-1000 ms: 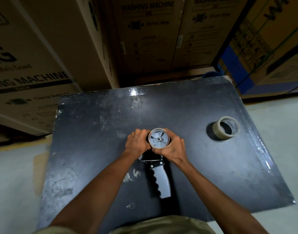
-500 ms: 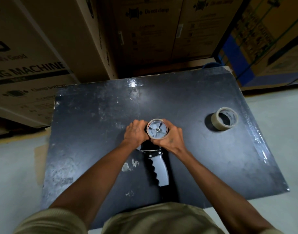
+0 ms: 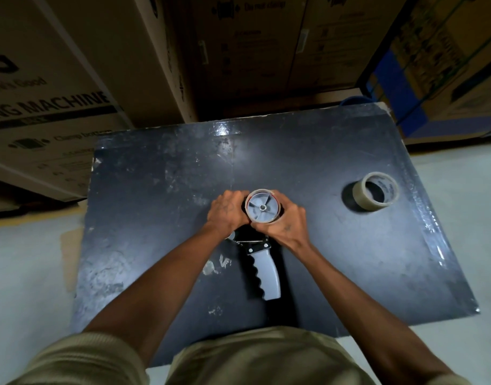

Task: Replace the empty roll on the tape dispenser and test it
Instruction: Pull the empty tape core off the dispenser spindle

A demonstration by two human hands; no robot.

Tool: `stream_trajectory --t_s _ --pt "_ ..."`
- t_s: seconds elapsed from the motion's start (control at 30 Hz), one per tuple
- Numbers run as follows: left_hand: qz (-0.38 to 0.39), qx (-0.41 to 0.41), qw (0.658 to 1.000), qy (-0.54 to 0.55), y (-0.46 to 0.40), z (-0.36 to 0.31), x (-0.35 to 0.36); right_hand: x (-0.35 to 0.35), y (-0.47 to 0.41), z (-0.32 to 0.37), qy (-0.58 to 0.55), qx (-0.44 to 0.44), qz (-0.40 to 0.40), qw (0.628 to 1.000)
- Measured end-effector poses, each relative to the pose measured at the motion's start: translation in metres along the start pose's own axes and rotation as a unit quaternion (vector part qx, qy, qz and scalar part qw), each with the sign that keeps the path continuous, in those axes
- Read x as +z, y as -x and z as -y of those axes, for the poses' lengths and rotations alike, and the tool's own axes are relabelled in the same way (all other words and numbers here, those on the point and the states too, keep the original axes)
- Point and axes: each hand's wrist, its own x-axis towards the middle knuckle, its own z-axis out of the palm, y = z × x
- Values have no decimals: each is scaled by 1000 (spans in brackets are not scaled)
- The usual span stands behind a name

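Cardboard boxes [image 3: 72, 87] stacked behind the worktop [image 3: 161, 190], one printed "MACHINE". Worktop black, scuffed, glossy. Landmark: tape dispenser [image 3: 262, 245], lying on the worktop near its middle, grey handle [image 3: 268, 276] pointing toward the person, wheel end away. Left hand [image 3: 226, 213] curled against the left of the dispenser's wheel [image 3: 262, 207]; right hand [image 3: 287, 226] wrapped round its right and near side. Both hands closed on the thin ring around the wheel, probably the empty core [image 3: 277, 218], though blur makes that uncertain. Spare tape roll [image 3: 375, 194] sits well apart, right of the dispenser, tilted with its hole toward the camera, untouched.
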Motion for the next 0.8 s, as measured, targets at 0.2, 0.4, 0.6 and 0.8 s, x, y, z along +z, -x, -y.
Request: stream_trajectory --t_s 0.2,0.4,0.6,0.8 --pt "-8 -3 1000 -14 -1 0 2 5 9 0 -51 -14 -29 998" --pt "-9 -13 1000 -15 -2 1 3 6 9 1 -54 -8 -43 998" --pt "-8 -28 999 -22 -2 1 5 9 7 5 -31 8 -50 998" --pt "-14 -39 999 -7 0 -1 1 12 12 5 -48 5 -69 996"
